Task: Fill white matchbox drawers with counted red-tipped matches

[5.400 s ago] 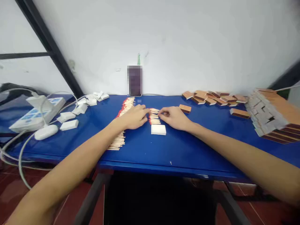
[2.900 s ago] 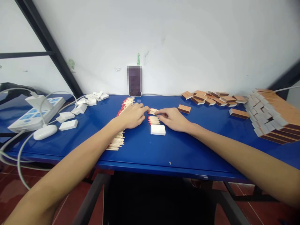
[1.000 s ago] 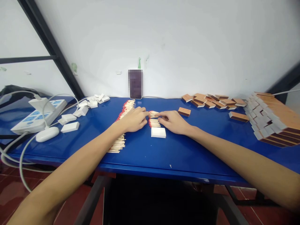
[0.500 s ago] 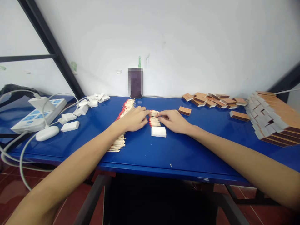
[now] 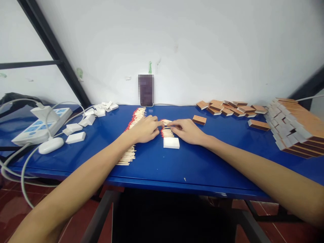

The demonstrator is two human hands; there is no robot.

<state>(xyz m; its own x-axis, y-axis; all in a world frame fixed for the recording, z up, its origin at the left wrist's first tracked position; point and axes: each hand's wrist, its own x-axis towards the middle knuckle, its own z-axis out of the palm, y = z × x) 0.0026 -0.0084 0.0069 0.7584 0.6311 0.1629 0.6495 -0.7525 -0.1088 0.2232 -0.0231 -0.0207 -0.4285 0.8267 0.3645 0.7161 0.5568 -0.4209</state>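
A short row of red-tipped matches (image 5: pixel 167 133) lies on the blue table between my two hands, heads to the left. My left hand (image 5: pixel 146 129) reaches in from the left, its index finger stretched out to the red heads and its other fingers loosely bent. From the other side, my right hand (image 5: pixel 187 131) touches the wooden ends with its index finger; the thumb sits a little apart below. Neither hand visibly grips a match. Just in front of the row sits a white matchbox tray (image 5: pixel 171 142). A longer band of matches (image 5: pixel 128 156) runs partly beneath my left hand and forearm.
White trays (image 5: pixel 76 137) and a power strip (image 5: pixel 42 125) with cables lie left. A phone (image 5: pixel 146 90) leans on the wall. Brown matchboxes (image 5: pixel 199 119) lie loose at the back right, beside a large stack of matchboxes (image 5: pixel 298 130).
My left index finger has moved slightly right along the short row of matches, and a gap now shows between matches near the fingertips. My right hand has barely shifted.
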